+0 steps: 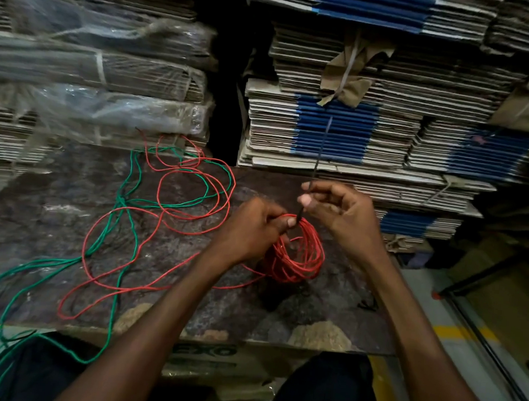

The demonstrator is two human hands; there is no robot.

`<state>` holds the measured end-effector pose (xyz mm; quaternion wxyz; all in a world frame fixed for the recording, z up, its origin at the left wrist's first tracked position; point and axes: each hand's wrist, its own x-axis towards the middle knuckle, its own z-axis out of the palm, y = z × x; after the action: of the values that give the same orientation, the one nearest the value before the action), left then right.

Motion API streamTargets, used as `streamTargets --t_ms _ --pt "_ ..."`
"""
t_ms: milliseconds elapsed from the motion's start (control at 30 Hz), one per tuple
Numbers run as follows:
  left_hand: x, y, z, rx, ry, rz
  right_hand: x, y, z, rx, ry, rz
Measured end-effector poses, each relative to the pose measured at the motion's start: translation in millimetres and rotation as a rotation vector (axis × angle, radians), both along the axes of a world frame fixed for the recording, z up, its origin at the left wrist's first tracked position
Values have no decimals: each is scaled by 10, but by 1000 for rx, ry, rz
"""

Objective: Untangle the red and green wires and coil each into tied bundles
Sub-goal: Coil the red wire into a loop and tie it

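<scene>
Dim indoor light, deep shadows between the cardboard stacks, soft blur overall, wide-angle bending at the edges

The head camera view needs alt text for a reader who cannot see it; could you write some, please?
A person's left hand grips a coil of red wire while the right hand pinches a thin black tie rising from it. Loose red wire and green wire lie tangled on a dark worktable before stacked cardboard.

coil on table, loose wires left, cardboard stacks behind
</scene>
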<state>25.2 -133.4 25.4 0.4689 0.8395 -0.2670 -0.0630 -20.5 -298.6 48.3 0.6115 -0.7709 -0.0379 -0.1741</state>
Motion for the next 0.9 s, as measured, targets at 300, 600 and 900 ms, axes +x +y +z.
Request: streamTargets --t_ms 300,600,900 --pt "-98 28 80 16 -39 -164 119 16 -24 -49 51 -125" --pt "-94 19 61 143 -91 20 53 113 -8 -248 -5 -215" --pt "-120 -119 123 225 -209 245 -10 148 -29 -317 -90 -330"
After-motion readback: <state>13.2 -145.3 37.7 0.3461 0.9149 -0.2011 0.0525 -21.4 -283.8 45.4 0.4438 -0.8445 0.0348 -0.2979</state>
